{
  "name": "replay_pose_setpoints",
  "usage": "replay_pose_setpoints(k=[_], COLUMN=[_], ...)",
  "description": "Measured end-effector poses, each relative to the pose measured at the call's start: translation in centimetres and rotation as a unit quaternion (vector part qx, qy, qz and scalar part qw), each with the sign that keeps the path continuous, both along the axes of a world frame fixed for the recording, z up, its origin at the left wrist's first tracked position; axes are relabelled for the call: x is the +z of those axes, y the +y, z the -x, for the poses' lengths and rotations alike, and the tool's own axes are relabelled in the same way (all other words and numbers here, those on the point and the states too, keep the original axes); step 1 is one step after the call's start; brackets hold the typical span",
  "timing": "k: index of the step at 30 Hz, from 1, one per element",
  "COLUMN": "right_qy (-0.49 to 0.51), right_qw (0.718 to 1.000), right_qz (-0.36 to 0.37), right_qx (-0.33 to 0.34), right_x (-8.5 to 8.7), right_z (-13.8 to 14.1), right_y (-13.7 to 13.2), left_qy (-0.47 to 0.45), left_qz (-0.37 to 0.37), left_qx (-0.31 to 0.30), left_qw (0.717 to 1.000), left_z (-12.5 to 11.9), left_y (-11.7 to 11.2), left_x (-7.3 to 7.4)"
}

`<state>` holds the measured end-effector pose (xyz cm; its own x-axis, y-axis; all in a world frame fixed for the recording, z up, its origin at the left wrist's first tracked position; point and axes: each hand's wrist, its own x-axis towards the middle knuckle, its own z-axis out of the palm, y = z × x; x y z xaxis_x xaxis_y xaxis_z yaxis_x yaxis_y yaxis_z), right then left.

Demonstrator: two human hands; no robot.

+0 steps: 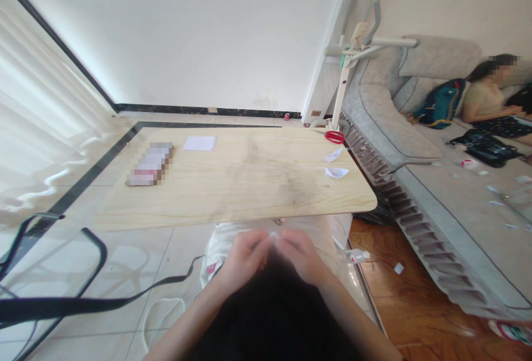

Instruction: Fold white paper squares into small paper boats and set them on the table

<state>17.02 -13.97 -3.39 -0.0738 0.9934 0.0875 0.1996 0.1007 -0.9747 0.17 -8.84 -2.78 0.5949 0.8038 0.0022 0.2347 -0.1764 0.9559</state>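
My left hand (243,255) and my right hand (301,254) meet below the near edge of the wooden table (233,183). Both pinch a small white piece of paper (273,236) between their fingertips, blurred and mostly hidden. Dark hair covers my wrists at the bottom of the view. On the table's right side lie two small folded white paper shapes (336,172). A white sheet of paper (200,143) lies at the far left, beside a blurred-out flat object (150,164).
A grey sofa (415,145) runs along the right, with a person (490,95) seated, bags and paper scraps on it. Red scissors (334,137) lie by a white stand (344,72). Black straps (62,300) cross the left floor. A white bag (220,239) sits under the table.
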Motion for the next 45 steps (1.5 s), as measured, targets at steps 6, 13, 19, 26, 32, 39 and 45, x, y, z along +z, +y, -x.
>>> replay_pose_setpoints(k=[6, 13, 19, 26, 32, 39, 45], right_qy=[0.002, 0.041, 0.03, -0.005, -0.003, 0.11, 0.048], right_qw=[1.0, 0.999, 0.999, 0.994, 0.993, 0.986, 0.991], right_qz=[0.0, 0.018, 0.02, -0.017, -0.015, 0.049, 0.02], right_qx=[-0.008, -0.025, -0.034, -0.111, -0.118, -0.115, -0.119], right_x=[0.2, -0.1, -0.3, -0.1, 0.1, -0.8, -0.3], right_z=[-0.1, 0.0, -0.2, 0.2, 0.5, 0.6, 0.5], right_y=[0.0, 0.0, 0.2, 0.4, 0.2, 0.6, 0.3], left_qy=[-0.001, -0.031, -0.006, 0.001, 0.0, -0.052, -0.067], left_qz=[0.051, 0.061, 0.037, 0.032, 0.088, 0.08, 0.088], left_qx=[-0.035, 0.014, 0.025, 0.02, 0.05, 0.108, 0.105], left_qw=[0.998, 0.998, 0.999, 0.999, 0.995, 0.99, 0.988], left_z=[0.3, 0.6, 0.5, 0.1, -0.4, -0.5, -0.5], left_y=[0.7, 0.4, 0.2, 0.1, 0.0, 0.2, 0.2], left_x=[0.7, 0.8, 1.0, 0.7, 1.0, 0.5, 0.3])
